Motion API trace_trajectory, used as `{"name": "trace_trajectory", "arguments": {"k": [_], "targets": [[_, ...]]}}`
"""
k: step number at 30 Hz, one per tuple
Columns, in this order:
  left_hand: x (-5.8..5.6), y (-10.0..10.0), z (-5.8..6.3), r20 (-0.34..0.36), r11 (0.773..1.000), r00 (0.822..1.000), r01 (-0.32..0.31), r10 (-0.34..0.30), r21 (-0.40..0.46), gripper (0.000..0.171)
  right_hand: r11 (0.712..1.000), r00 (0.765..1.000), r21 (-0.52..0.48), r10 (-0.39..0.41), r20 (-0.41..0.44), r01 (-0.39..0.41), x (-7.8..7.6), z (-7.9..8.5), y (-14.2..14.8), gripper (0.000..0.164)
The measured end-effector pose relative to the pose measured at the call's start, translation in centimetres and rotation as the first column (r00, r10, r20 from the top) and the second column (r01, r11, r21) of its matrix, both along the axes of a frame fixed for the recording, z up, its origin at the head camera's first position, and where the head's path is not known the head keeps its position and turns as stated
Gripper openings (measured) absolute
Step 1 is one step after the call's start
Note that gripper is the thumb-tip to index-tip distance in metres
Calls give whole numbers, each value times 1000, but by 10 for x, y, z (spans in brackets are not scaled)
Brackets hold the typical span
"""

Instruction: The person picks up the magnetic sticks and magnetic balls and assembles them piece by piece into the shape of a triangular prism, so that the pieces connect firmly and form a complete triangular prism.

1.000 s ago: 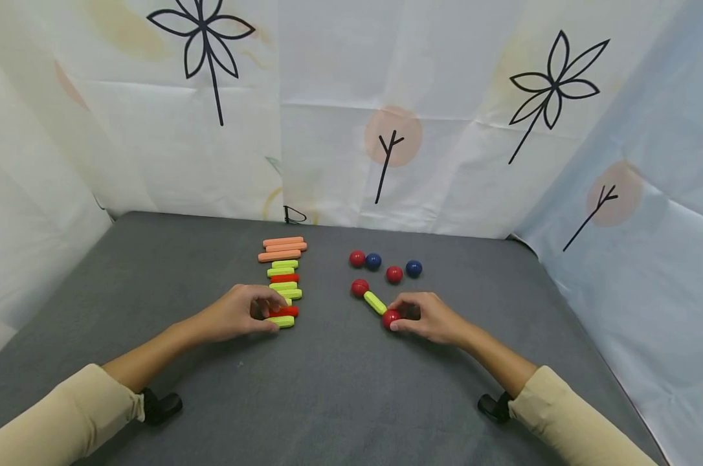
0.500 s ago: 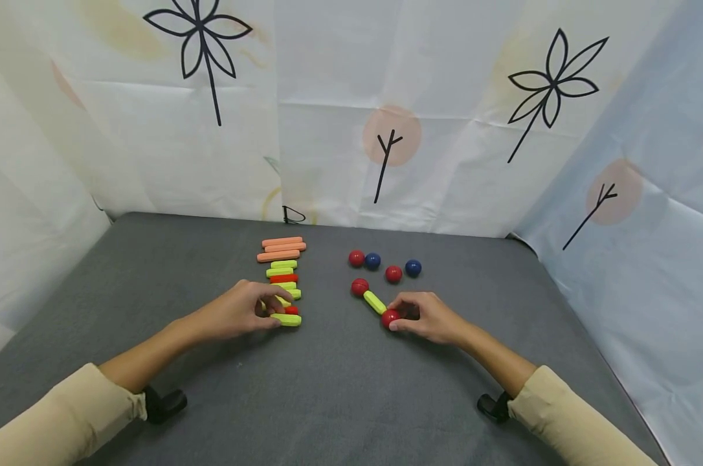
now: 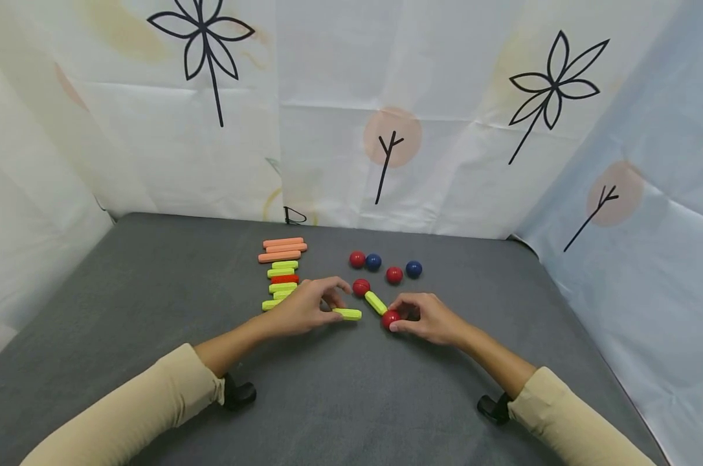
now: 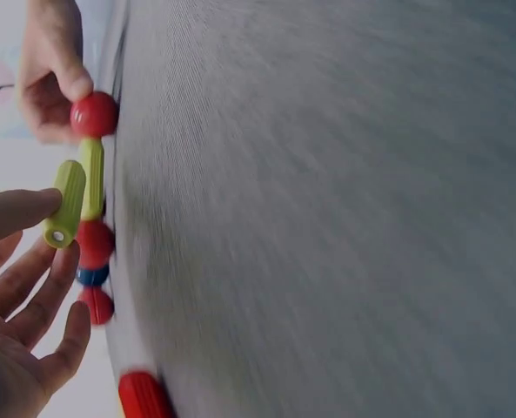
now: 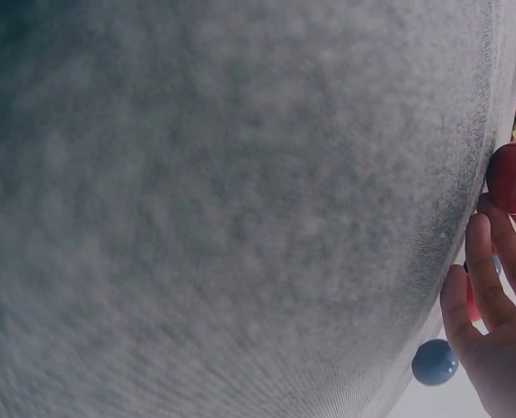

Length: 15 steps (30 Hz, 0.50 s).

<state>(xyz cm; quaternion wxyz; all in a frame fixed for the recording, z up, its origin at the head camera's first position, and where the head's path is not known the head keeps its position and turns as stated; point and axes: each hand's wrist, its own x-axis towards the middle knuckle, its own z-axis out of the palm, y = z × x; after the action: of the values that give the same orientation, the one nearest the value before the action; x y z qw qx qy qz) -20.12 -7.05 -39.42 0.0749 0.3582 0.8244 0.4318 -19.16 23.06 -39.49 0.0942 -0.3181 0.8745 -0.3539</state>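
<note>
My left hand (image 3: 309, 309) pinches a short yellow-green ribbed stick (image 3: 349, 314) between thumb and fingers, its far end pointing right. In the left wrist view a silver dot shows at one end of that stick (image 4: 64, 207). My right hand (image 3: 430, 317) grips a red ball (image 3: 390, 320) with thumb and fingertips on the table. A second yellow-green stick (image 3: 376, 303) joins this ball to another red ball (image 3: 360, 287) farther back. The held stick is apart from both balls, left of the gripped one.
Two red balls (image 3: 394, 275) and two blue balls (image 3: 413, 269) lie behind the joined pieces. At left a column of yellow-green sticks (image 3: 283, 288), a red stick (image 3: 284, 279) and orange sticks (image 3: 279, 257) lies on the grey table (image 3: 171, 278), partly behind my left hand. A patterned white curtain (image 3: 328, 168) stands behind.
My left hand took the yellow-green stick from the front of the column and carried it right, toward the joined pieces. My right hand stays on the red ball.
</note>
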Motion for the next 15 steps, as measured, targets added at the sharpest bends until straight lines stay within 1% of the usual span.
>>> {"name": "trace_trajectory", "arguments": {"k": [3,6,7,9,13,14,15], "targets": [[-3,17,-4,6,1000,1000,10,-10,-2,41,1000,1000,-1,-1,6,1,0,0,0,26],[-4,28,-9,5,1000,1000,25,-25,4,40,1000,1000,-13,10,9,-10,1,-1,-1,24],[-4,31,-10,5,1000,1000,28,-28,3,40,1000,1000,-16,10,14,-10,3,4,-3,23],[-4,37,-12,8,999,999,36,-36,7,40,1000,1000,-26,14,15,-14,4,3,-4,22],[-3,42,-11,28,1000,999,26,-27,2,41,999,1000,-35,11,24,-10,4,4,-4,22],[-3,43,-11,33,1000,999,23,-23,2,41,999,1000,-38,14,25,-13,1,-1,-1,23],[-3,43,-11,36,1000,999,21,-21,2,41,999,1000,-37,12,26,-11,1,-1,-1,23]]}}
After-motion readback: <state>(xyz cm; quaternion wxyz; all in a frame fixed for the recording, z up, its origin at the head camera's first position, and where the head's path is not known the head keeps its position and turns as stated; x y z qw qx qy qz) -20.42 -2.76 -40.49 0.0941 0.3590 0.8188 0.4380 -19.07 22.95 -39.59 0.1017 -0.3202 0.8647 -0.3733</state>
